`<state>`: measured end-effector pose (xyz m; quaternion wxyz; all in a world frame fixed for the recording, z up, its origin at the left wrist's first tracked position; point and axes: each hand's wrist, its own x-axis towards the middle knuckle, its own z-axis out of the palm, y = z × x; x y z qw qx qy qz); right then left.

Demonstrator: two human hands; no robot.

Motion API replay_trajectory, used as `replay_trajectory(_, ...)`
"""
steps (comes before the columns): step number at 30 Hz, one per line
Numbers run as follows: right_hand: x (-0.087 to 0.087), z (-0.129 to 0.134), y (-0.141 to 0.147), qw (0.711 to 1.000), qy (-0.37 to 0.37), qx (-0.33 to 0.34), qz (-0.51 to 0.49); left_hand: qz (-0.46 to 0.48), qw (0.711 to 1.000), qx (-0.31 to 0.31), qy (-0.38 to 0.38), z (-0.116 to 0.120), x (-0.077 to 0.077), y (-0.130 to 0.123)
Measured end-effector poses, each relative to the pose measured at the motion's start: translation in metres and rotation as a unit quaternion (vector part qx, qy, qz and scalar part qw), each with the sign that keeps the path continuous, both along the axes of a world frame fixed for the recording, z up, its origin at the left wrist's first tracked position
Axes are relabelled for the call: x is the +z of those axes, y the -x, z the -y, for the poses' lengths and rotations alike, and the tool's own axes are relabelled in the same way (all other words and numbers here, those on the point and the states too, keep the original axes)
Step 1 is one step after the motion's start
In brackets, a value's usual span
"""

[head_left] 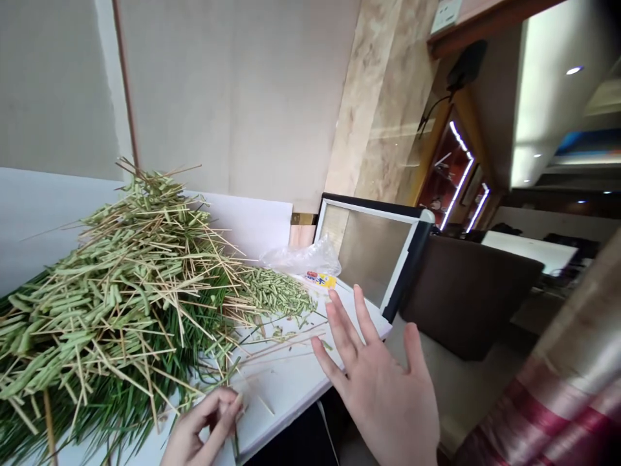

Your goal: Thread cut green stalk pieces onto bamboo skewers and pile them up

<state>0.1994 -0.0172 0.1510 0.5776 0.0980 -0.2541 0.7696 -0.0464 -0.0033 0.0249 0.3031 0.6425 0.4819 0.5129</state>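
My left hand [206, 427] is at the table's front edge, with thumb and forefinger pinched together. A thin green stem [236, 445] shows just below the fingertips and seems held in the pinch. My right hand [381, 388] is raised beyond the table's right edge, its fingers spread and the palm bare. Left of both hands rises a big heap of pale green seed heads on straw-coloured stalks [140, 272], lying over long dark green stems [111, 401]. Behind my hands, a smaller pile of short green pieces [279, 291] spreads across the tabletop.
The white table [276, 382] carries loose stalks and scattered bits. A clear plastic bag [305, 259] with a yellow label lies at the back, beside a dark-framed panel [373, 249]. Farther right are a brown padded piece of furniture [466, 291] and a shiny curtain [557, 382].
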Motion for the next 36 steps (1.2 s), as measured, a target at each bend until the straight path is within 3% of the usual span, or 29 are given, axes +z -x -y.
replay_trajectory(6, -0.014, 0.019, 0.023, 1.000, 0.018, 0.003, 0.004, 0.060, 0.997, 0.013, -0.035, 0.035, 0.033, -0.005)
replay_trajectory(15, -0.020, 0.040, 0.051, 0.998, 0.031, 0.043, -0.035, 0.109, 0.989, 0.042, -0.089, 0.071, 0.064, -0.007)
replay_trajectory(21, -0.032, 0.041, 0.060, 0.994, 0.050, 0.092, -0.004, 0.114, 0.989, 0.012, -0.089, 0.083, 0.065, -0.005)
replay_trajectory(29, -0.052, 0.040, 0.077, 0.973, 0.152, 0.142, -0.099, 0.132, 0.989, -0.037, -0.058, 0.081, 0.067, -0.013)
replay_trajectory(36, -0.061, 0.035, 0.081, 0.986, 0.076, 0.121, -0.087, 0.129, 0.989, -0.070, -0.029, 0.081, 0.070, -0.011)
